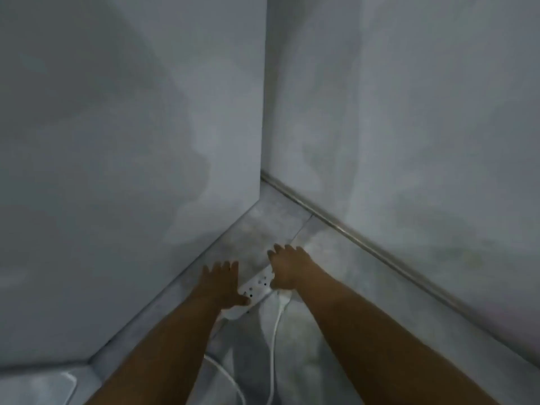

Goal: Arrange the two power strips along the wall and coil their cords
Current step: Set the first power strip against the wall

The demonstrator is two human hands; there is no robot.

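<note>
Pressing with spread, straight fingers, left hand (pixel 222 283) and right hand (pixel 285 267) touch the power strip (pixel 257 283); I think the loose cord (pixel 276 331) could snag and twist it away from the wall (pixel 117 200).

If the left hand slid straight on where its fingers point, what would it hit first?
Most likely the foot of the wall on its left. Only a strip of bare floor lies ahead of the left hand, though depth is unclear.

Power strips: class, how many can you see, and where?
1. The white power strip lies on the floor near the corner, between the left hand and right hand; another may be hidden beneath them.
</note>
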